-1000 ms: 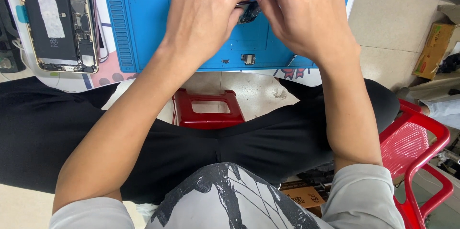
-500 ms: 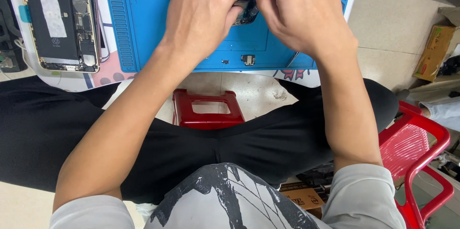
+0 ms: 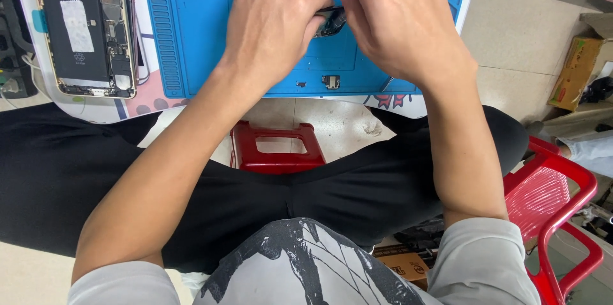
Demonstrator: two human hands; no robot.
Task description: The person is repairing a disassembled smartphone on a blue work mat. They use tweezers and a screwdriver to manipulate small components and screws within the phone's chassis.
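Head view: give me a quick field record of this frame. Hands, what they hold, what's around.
left hand: over the blue work mat, fingertips on a small dark part
right hand: opposite, fingers closed on the same part
small dark part: pinched between both hands, mostly hidden
opened phone: back side up, insides exposed, left of the mat
loose bits: small component near the mat's front edge
red stool: below, between the knees
red chair: at right
cardboard box: on the floor, far right
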